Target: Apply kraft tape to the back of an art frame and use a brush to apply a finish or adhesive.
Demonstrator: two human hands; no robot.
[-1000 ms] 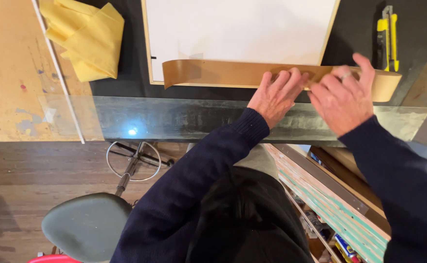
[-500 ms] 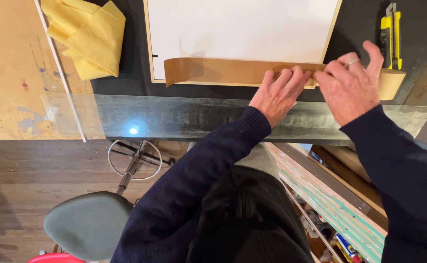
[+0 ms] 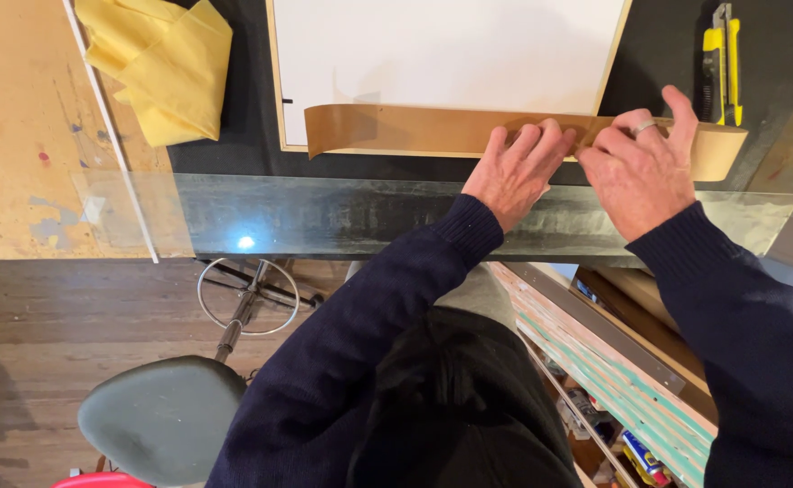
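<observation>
At far left, a crumpled yellow cloth is lying on the counter, where bare, paint-flecked wood is meeting a dark mat. A thin white rod is slanting across the wooden part, and a long sheet of clear glass is running along the near edge of the counter. Below the edge, a grey-green stool is standing on the plank floor. Toward the middle, a white panel with a pale wooden border is resting on the mat, and a strip of brown paper tape is stretching along its lower border, its left end curling slightly upward. The left hand is pressing flat on the strip, fingers extended and close together, gripping nothing. Just beside it, the right hand, wearing a ring, is lying over the strip with fingers bent; whether it is pinching the tape or merely pressing on it cannot be told. At far right, a yellow and black utility knife is lying on the mat, apart from both hands.
</observation>
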